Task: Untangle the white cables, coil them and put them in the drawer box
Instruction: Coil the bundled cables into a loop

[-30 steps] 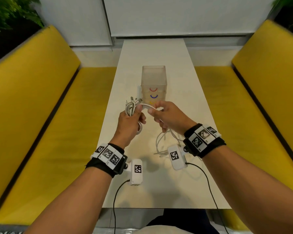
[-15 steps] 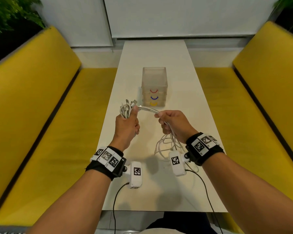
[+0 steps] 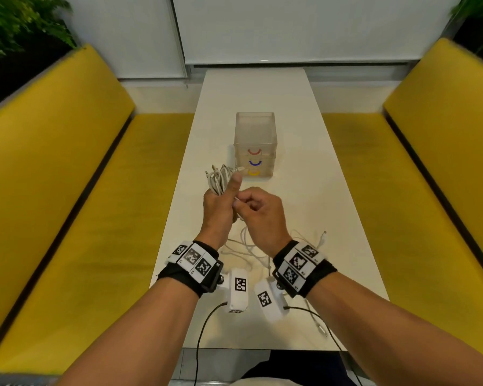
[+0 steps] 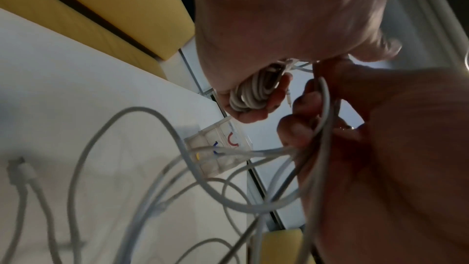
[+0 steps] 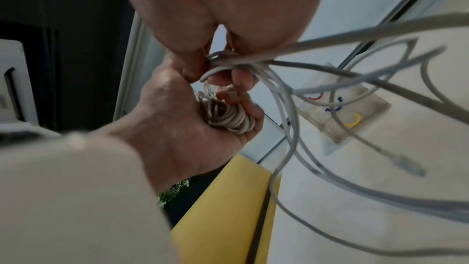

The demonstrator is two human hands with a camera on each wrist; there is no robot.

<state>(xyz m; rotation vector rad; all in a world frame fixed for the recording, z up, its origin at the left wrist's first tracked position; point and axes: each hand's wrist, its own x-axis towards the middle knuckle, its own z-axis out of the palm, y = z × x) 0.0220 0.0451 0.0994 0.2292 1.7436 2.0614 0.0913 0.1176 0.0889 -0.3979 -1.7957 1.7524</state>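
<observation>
My left hand (image 3: 219, 203) grips a coil of white cable (image 3: 218, 181), thumb pressed up against it; the same coil (image 4: 256, 91) (image 5: 228, 114) lies in its curled fingers. My right hand (image 3: 258, 215) is close beside the left and pinches a white strand that runs down to the loose tangle of white cables (image 3: 251, 250) on the table. Several strands (image 5: 291, 63) pass through the right hand's fingers (image 4: 299, 127). The clear drawer box (image 3: 255, 146) with red, blue and yellow handles stands shut, just beyond the hands.
A long white table (image 3: 262, 87) runs away from me between two yellow benches (image 3: 76, 204) (image 3: 418, 190). A loose cable plug (image 3: 323, 234) lies right of my right wrist. Another cable end (image 3: 319, 327) trails near the front edge. Plants (image 3: 20, 23) sit behind the left bench.
My right hand has moved left, close against the left hand, taking up the stretched strand. The coil in the left hand has stayed near the drawer box.
</observation>
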